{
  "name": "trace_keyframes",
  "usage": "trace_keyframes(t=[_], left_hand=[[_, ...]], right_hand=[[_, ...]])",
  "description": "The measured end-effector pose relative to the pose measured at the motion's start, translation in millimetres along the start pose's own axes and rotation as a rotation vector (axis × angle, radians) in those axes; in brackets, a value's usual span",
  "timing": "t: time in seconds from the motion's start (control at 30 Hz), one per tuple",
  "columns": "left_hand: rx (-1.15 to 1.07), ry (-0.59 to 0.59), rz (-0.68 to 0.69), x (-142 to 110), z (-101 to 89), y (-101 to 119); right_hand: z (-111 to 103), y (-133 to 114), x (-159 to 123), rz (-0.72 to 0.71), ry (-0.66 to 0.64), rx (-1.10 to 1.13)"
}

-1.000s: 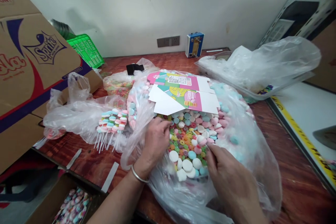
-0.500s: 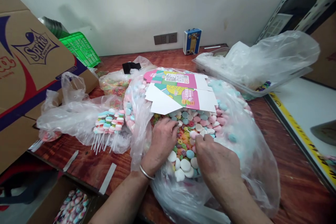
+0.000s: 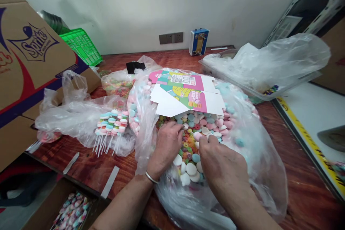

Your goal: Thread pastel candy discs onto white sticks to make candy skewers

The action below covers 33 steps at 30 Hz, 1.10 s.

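Observation:
A large clear plastic bag lies open on the table, full of pink, white and blue button-shaped candies. Small colourful ring candies sit among them in the middle. My left hand is closed over the left side of this pile, with a small white piece at its fingertips; its grip is partly hidden. Across from it, my right hand pinches a pink candy. A flat printed card box rests on the bag just beyond both hands.
Candy skewers on white sticks lie on plastic at left. Beyond are a Sprite carton, a green basket and a blue device. A plastic-covered tub stands right. Below the table edge, a box holds candies.
The pink candy at my right fingertips has shifted slightly left, toward my left hand. Both hands otherwise keep nearly the same place, and the view has tilted a little.

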<state>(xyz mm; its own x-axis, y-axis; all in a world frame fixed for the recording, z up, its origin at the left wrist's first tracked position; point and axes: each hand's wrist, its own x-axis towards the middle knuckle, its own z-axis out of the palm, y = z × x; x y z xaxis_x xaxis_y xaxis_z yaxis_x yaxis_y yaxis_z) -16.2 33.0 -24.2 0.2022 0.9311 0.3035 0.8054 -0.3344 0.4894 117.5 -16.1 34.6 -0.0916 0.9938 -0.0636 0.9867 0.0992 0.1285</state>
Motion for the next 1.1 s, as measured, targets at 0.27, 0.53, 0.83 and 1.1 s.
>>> trace_keyframes(t=[0.27,0.53,0.83,1.1], left_hand=[[0.011,-0.004,0.004,-1,0.8,-1],[0.034,-0.029,0.008,0,2.5,-2],[-0.155,0.028,-0.045,1,-0.2,0],[-0.959,-0.096,-0.447,5,0.7,4]], right_hand=[[8,2,2,0.007,-0.026,0.008],[14,-2,3,0.033,-0.046,0.057],[74,12,4,0.153,0.122,0.574],[86,17,-6,0.059,0.345,0.991]])
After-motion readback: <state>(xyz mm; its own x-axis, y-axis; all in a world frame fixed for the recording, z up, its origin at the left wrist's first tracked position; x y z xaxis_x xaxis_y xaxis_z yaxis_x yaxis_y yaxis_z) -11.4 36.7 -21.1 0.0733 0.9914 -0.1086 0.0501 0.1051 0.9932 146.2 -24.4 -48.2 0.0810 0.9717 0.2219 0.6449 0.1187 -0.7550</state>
